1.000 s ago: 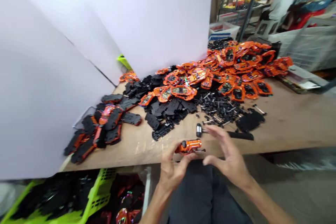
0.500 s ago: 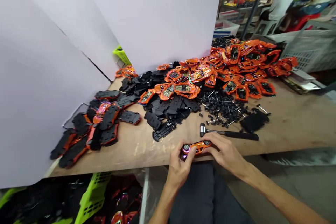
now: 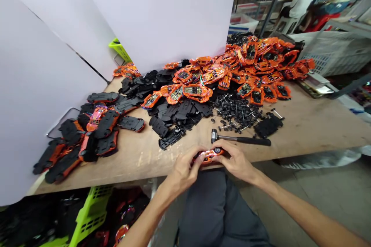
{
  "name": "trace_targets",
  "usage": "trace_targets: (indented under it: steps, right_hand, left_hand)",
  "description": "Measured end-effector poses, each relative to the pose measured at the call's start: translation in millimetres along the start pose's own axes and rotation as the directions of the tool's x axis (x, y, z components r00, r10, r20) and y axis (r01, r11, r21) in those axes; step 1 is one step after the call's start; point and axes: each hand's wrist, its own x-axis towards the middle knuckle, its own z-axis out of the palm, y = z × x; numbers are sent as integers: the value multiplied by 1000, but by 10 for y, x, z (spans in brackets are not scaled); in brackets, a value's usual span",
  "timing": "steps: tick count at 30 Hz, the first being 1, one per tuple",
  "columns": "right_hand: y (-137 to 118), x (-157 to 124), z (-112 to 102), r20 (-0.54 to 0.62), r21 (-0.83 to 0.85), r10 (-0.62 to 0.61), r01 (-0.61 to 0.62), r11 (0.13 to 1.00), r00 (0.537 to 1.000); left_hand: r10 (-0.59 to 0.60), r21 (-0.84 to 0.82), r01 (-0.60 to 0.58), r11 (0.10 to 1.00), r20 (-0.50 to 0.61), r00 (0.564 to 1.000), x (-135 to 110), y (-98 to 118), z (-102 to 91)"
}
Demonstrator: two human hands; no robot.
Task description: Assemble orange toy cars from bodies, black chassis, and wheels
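A small orange toy car (image 3: 208, 155) sits between my left hand (image 3: 184, 170) and my right hand (image 3: 234, 161), and the fingers of both hands wrap around it. Much of the car is hidden by my fingers. It is held just over the table's front edge. Beyond my hands, a short hammer (image 3: 236, 139) with a metal head and black handle lies on the table. Behind it lie a heap of black wheels and axle pins (image 3: 236, 112), black car chassis (image 3: 176, 110) and a large heap of orange car bodies (image 3: 246, 73).
The plywood table (image 3: 315, 131) holds a stack of assembled black-bottomed cars (image 3: 92, 135) at left. White boards (image 3: 49, 65) rise along the left and back. Below, a green crate (image 3: 92, 210) holds car parts. A white crate (image 3: 336, 54) stands at right, and a seated person (image 3: 303, 4) is behind it.
My right hand has closed from open beside the car onto it, so both hands now grip it. The car sits lower and more to the left in view. The hammer lies untouched.
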Motion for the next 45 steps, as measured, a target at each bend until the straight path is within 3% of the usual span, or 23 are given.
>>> trace_targets:
  steps: [4, 8, 11, 13, 14, 15, 16, 18, 19, 20, 22, 24, 27, 28, 31, 32, 36, 39, 43, 45]
  right_hand:
    - [-333, -81, 24, -32, -3, 59, -59, 998, 998]
    - [-498, -160, 53, 33, 58, 126, -128, 990, 992]
    - [-350, -104, -164, 83, 27, 74, -76, 997, 994]
    - [-160, -13, -390, 5, -210, -30, 30, 977, 1000]
    - [-59, 35, -494, -20, -379, -84, 70, 923, 996]
    - [35, 78, -576, -10, -537, -125, 100, 838, 992]
    - [114, 110, -632, 27, -660, -149, 129, 740, 988]
    - [203, 126, -665, 135, -772, -157, 203, 603, 978]
    - [206, 108, -654, 173, -779, -159, 234, 581, 972]
    - [181, 76, -635, 194, -766, -163, 253, 590, 967]
    - [66, -8, -596, 212, -691, -157, 262, 674, 964]
    - [-96, -71, -571, 246, -583, -158, 276, 764, 956]
    - [-300, -78, -520, 346, -459, -194, 346, 818, 918]
    - [-338, -64, -491, 330, -431, -212, 346, 833, 920]
    - [-354, -36, -373, 124, -364, -246, 275, 890, 961]
    - [-336, -38, -334, 97, -352, -259, 276, 894, 961]
    - [-249, -102, -269, 266, -399, -215, 310, 863, 940]
    - [-213, -167, -309, 158, -409, -148, 201, 890, 976]
    - [-201, -143, -331, 261, -421, -144, 247, 873, 955]
    - [-202, -54, -290, 169, -388, -142, 199, 900, 975]
  left_hand:
    - [84, 331, -107, 938, 81, 993, -97, 305, -22]
    - [23, 475, -7, 880, -28, 999, -300, 372, 204]
    - [-160, 250, 190, 949, -135, 978, -420, 270, 336]
    - [-340, -142, 327, 934, -80, 937, -465, 200, 381]
    - [-416, -390, 393, 833, 28, 909, -476, 170, 402]
    - [-444, -623, 450, 640, 178, 878, -479, 141, 428]
    - [-408, -789, 487, 375, 331, 851, -477, 112, 463]
    - [-249, -867, 471, -162, 498, 831, -462, 47, 559]
    - [-192, -833, 427, -353, 511, 838, -452, 12, 614]
    - [-163, -792, 378, -479, 504, 848, -444, -24, 668]
    - [-157, -740, 301, -602, 479, 863, -431, -86, 749]
    - [-172, -717, 269, -642, 478, 861, -425, -131, 778]
    - [-186, -679, 263, -686, 513, 838, -416, -158, 744]
    - [-186, -666, 262, -698, 523, 832, -412, -159, 725]
    - [-181, -658, 270, -703, 533, 826, -398, -153, 677]
    - [-179, -659, 279, -698, 538, 824, -393, -152, 666]
    - [-178, -657, 297, -693, 555, 813, -383, -160, 644]
    - [-175, -654, 287, -700, 546, 819, -382, -170, 641]
    - [-176, -637, 289, -714, 564, 807, -379, -165, 631]
    - [-178, -625, 290, -724, 576, 798, -374, -156, 619]
